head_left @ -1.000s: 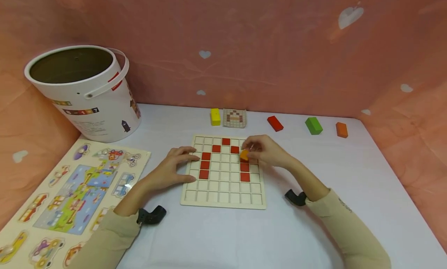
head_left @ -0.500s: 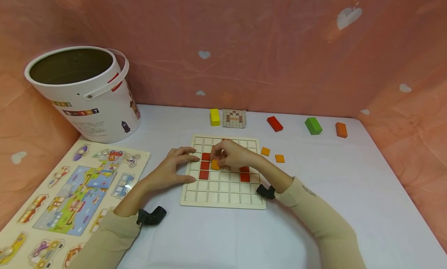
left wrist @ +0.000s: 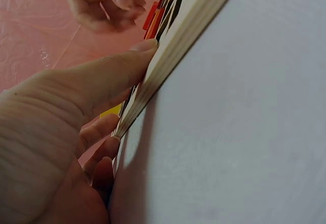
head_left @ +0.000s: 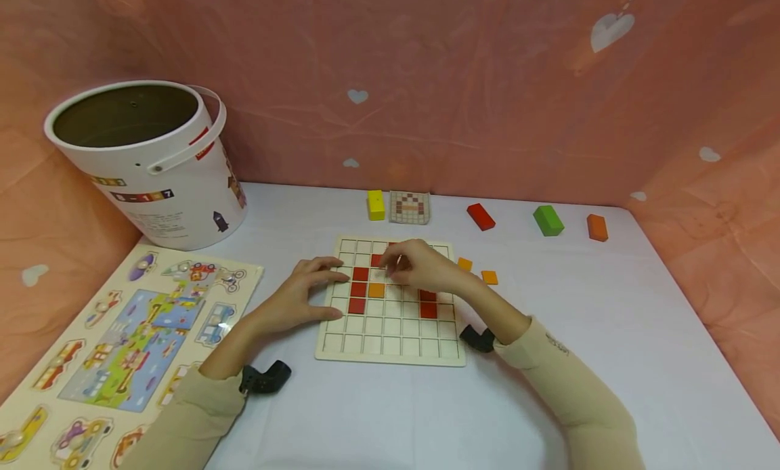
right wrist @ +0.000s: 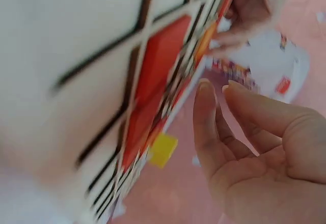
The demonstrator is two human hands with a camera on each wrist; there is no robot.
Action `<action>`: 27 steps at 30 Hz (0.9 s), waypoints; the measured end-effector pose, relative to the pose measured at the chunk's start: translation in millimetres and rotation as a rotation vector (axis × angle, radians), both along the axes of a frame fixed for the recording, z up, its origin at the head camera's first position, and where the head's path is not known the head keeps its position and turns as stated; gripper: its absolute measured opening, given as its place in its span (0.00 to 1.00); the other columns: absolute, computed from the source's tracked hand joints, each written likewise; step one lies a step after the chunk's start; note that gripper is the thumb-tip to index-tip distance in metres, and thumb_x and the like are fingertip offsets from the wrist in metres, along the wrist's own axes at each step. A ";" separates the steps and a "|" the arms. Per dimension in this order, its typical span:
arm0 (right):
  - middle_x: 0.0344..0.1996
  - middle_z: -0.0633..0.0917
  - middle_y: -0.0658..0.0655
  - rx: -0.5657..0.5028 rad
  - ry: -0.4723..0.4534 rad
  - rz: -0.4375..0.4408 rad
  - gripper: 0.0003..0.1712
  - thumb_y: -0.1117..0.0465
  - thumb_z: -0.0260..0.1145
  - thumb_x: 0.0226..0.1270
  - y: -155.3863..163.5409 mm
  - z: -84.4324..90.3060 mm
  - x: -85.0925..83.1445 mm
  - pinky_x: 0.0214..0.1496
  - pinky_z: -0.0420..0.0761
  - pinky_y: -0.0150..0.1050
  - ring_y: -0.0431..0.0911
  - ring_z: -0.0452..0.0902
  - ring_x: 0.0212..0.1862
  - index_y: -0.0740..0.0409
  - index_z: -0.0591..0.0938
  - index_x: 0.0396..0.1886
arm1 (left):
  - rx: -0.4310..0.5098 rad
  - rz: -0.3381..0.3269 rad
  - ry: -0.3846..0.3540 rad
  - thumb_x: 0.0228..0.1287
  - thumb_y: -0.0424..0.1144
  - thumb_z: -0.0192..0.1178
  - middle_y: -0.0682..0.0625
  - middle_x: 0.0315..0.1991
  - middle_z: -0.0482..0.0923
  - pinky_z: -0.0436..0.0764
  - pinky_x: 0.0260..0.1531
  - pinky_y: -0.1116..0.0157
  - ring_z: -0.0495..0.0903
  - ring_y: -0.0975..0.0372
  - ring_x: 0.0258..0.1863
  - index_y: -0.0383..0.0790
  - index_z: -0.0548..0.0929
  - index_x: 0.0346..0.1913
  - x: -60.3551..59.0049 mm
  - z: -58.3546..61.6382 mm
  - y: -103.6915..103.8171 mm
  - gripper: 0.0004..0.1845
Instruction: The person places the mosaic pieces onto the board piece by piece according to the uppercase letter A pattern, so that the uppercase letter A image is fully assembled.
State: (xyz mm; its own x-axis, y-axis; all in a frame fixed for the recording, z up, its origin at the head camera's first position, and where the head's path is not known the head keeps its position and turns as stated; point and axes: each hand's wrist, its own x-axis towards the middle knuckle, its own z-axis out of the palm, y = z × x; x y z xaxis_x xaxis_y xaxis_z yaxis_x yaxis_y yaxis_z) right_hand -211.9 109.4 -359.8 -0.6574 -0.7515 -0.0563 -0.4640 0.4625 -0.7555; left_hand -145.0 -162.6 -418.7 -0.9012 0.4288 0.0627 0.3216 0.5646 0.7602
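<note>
A square wooden grid board (head_left: pixel 390 348) lies on the white table. Several red tiles (head_left: pixel 358 289) sit in its cells, some of them hidden under my right hand. One orange tile (head_left: pixel 376 290) fills a cell just right of the left red column. My left hand (head_left: pixel 298 294) rests at the board's left side; in the left wrist view the thumb (left wrist: pixel 122 63) touches its edge. Over the upper middle of the board hovers my right hand (head_left: pixel 420 267). Its thumb and forefinger stand slightly apart with nothing between them in the right wrist view.
Two loose orange tiles (head_left: pixel 489 278) lie right of the board. Behind it are a yellow block (head_left: pixel 376 205), a small pattern card (head_left: pixel 409 207), and red (head_left: pixel 481 217), green (head_left: pixel 548 221) and orange (head_left: pixel 597 227) blocks. A white bucket (head_left: pixel 183 212) and a picture puzzle (head_left: pixel 225 270) stand left.
My right hand has carried an orange tile leftward across the board, let it go in a cell and risen slightly away. My left hand has not moved.
</note>
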 end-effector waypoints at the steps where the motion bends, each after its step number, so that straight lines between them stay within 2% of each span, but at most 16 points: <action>1: 0.39 0.84 0.60 -0.012 -0.002 -0.026 0.12 0.75 0.65 0.65 7.2 1.5 -0.7 0.46 0.80 0.38 0.49 0.77 0.41 0.69 0.83 0.47 | 0.000 0.000 -0.001 0.53 0.44 0.76 0.43 0.71 0.64 0.58 0.67 0.40 0.56 0.46 0.69 0.40 0.80 0.62 -0.1 -0.1 0.1 0.32; 4: 0.40 0.85 0.62 -0.049 0.019 -0.096 0.12 0.75 0.66 0.63 34.2 1.7 -6.6 0.49 0.80 0.43 0.51 0.79 0.42 0.70 0.83 0.47 | 0.005 0.000 -0.005 0.53 0.44 0.77 0.43 0.71 0.63 0.57 0.67 0.40 0.56 0.46 0.69 0.40 0.80 0.62 -0.2 -0.3 0.4 0.32; 9: 0.43 0.85 0.63 -0.062 -0.002 -0.215 0.14 0.75 0.67 0.62 82.9 -5.2 -21.1 0.53 0.80 0.48 0.54 0.79 0.45 0.71 0.82 0.48 | 0.008 0.000 -0.012 0.53 0.44 0.76 0.43 0.71 0.63 0.57 0.67 0.40 0.56 0.46 0.69 0.40 0.80 0.62 -0.3 -0.3 0.6 0.32; 13: 0.44 0.84 0.65 -0.050 -0.014 -0.247 0.15 0.75 0.67 0.62 106.9 -11.1 -29.7 0.53 0.80 0.49 0.56 0.79 0.47 0.71 0.82 0.50 | 0.004 0.004 -0.009 0.53 0.44 0.76 0.43 0.71 0.64 0.57 0.67 0.39 0.56 0.46 0.69 0.40 0.80 0.61 0.0 -0.2 0.0 0.32; 17: 0.47 0.84 0.65 -0.038 -0.017 -0.251 0.16 0.74 0.67 0.62 114.2 -14.3 -31.7 0.53 0.79 0.45 0.56 0.79 0.48 0.71 0.82 0.51 | 0.006 0.004 -0.004 0.53 0.44 0.76 0.43 0.71 0.63 0.57 0.67 0.39 0.55 0.46 0.70 0.40 0.80 0.61 0.4 -0.3 -0.5 0.32; 22: 0.44 0.84 0.64 0.005 -0.018 -0.264 0.15 0.76 0.68 0.60 114.8 -18.1 -31.2 0.49 0.78 0.40 0.56 0.77 0.45 0.71 0.82 0.49 | 0.007 -0.001 -0.002 0.53 0.44 0.76 0.43 0.71 0.63 0.57 0.67 0.39 0.56 0.46 0.69 0.40 0.80 0.61 -0.3 -0.7 -0.2 0.32; 27: 0.42 0.83 0.64 0.030 -0.023 -0.268 0.17 0.76 0.69 0.59 115.0 -21.0 -30.3 0.49 0.77 0.44 0.55 0.75 0.44 0.71 0.82 0.49 | 0.009 -0.002 -0.010 0.53 0.43 0.76 0.43 0.71 0.63 0.57 0.67 0.40 0.56 0.46 0.69 0.40 0.80 0.62 -0.5 -1.3 -0.1 0.32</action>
